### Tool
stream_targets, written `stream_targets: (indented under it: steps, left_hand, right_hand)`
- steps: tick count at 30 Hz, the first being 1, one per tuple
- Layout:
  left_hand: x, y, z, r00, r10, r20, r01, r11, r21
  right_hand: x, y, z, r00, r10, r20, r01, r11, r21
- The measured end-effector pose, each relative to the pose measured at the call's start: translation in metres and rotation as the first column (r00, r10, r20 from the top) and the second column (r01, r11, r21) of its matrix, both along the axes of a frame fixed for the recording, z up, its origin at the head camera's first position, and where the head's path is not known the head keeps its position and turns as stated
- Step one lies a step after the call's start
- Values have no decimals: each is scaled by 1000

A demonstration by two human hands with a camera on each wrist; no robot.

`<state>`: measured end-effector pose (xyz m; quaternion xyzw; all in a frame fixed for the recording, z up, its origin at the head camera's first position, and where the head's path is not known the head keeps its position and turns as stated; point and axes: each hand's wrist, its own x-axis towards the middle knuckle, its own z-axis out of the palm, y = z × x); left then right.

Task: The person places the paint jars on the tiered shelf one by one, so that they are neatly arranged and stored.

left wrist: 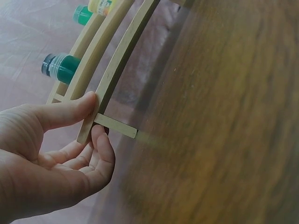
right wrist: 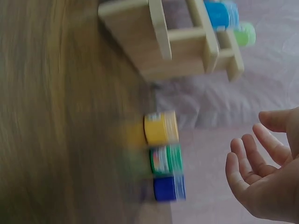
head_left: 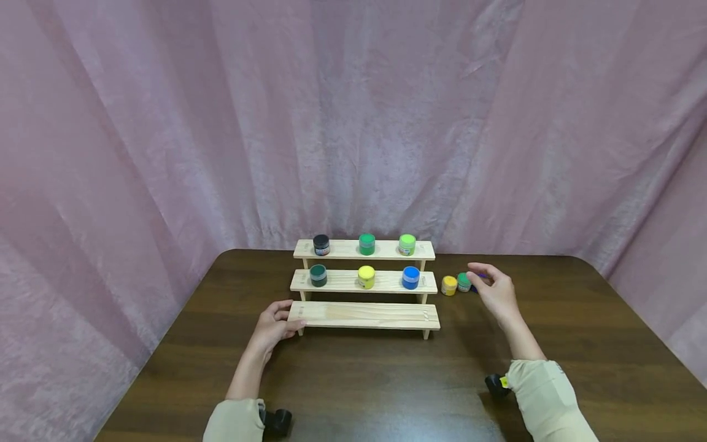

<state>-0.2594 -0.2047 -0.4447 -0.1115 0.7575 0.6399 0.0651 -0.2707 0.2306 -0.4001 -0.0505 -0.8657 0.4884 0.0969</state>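
Observation:
A three-tier wooden shelf point(head_left: 364, 314) stands on the table. My left hand point(head_left: 273, 326) pinches the left end of its lowest tier, thumb on top and fingers beneath, as the left wrist view shows. My right hand point(head_left: 495, 294) is held in the air, fingers loosely bent and nothing between them. Close by it, three paint jars stand in a row on the table: a yellow jar point(right wrist: 161, 128), a green jar point(right wrist: 166, 159) and a dark blue jar point(right wrist: 169, 188). In the head view the hand partly covers the blue one.
On the top tier are a black jar point(head_left: 321, 245), a green-lidded jar point(head_left: 367, 244) and a light green jar point(head_left: 407, 245). The middle tier bears a dark green jar point(head_left: 318, 275), a bright yellow jar point(head_left: 366, 277) and a blue jar point(head_left: 410, 277). A pink curtain point(head_left: 353, 123) hangs behind the table.

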Motion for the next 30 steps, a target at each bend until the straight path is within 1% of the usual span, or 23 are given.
stream_targets:
  steps: [2,6,8,11,15,19,25,30]
  left_hand:
    - [-1,1,1,1000,-3,-2,3,1000,0]
    - [-3,2,2,1000,-7,-1,7,1000,0]
    - [-5,3,2,1000,-5,1,5,1000,0]
    - [-5,2,3,1000,-4,0,4,1000,-3]
    - [-4,1,3,1000,1,2,-1,1000,-13]
    - [-2,0,1,1000,-3,12,3,1000,-18]
    - [-2,1,0,1000,-10,-3,10,1000,-17]
    - [0,1,1,1000,-4,-4,4,1000,-16]
  right_hand:
    - [-1,8,3,1000,2,2,-2,999,41]
    - [-3,24,6,1000,-21,2,21,993,118]
    - [-4,30,7,1000,-16,6,15,991,135]
    - [-7,37,7,999,-4,34,-1,989,149]
    - [-12,40,0,994,21,108,-36,990,140]
    - [-16,42,-7,985,35,169,-59,989,138]
    - [-23,41,-15,973,77,219,-107,986,127]
    - [-30,38,-25,969,84,233,-121,982,148]
